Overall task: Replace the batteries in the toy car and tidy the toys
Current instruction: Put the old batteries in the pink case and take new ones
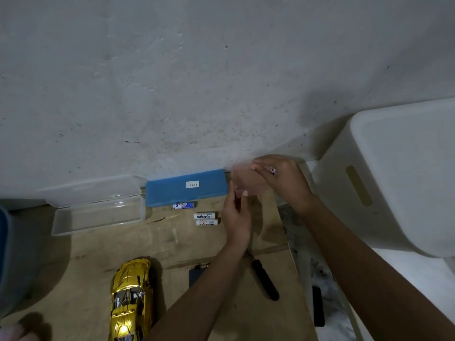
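A gold toy car (130, 299) stands on the wooden board at the bottom, left of my arms. Two white batteries (206, 219) and a blue one (184, 205) lie in front of a shut blue case (186, 187). Both hands hold a small translucent box (248, 184), blurred, just right of the blue case against the wall. My left hand (236, 217) pinches its near left edge. My right hand (283, 178) grips its far right side with curled fingers. A black-handled screwdriver (264, 279) and a dark battery cover (197, 274) lie under my left forearm.
An open clear plastic box (98, 210) lies left of the blue case. A large white bin (394, 180) stands at the right, a blue bin (9, 254) at the left edge. A black object (318, 306) lies on the patterned floor. A concrete wall rises behind.
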Demonstrator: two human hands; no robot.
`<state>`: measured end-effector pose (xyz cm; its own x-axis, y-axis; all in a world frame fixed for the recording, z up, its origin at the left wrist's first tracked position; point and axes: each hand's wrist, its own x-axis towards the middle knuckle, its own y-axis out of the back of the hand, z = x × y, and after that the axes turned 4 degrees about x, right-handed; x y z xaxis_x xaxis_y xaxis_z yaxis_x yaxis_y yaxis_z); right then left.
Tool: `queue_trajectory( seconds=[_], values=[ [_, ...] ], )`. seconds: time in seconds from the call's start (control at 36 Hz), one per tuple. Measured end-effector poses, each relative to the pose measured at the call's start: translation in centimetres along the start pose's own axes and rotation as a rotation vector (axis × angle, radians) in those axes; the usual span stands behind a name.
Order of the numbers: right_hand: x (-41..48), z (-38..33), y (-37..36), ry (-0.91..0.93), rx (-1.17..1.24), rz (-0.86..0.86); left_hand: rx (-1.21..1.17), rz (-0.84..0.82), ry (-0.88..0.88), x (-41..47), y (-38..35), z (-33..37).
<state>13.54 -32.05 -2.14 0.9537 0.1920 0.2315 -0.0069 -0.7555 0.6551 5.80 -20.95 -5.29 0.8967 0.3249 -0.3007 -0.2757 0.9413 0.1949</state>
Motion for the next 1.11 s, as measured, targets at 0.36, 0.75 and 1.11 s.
queue_trajectory(
  seconds=[0.36,0.75,1.11],
  values=[
    [0.2,-1.2,-0.8,-0.019,-0.039,0.158,-0.083,0.082,0.059,0.2,0.5,0.7],
    [-0.7,0.0,-1.6,-0.021,-0.021,0.126,0.142,0.044,-0.033,-0.6,0.7,-0.7],
    [0.3,0.3,-3.1,-0.282,0.043,-0.442,0.254,0.003,-0.124,-0.1,1.7,-1.1]
  ],
)
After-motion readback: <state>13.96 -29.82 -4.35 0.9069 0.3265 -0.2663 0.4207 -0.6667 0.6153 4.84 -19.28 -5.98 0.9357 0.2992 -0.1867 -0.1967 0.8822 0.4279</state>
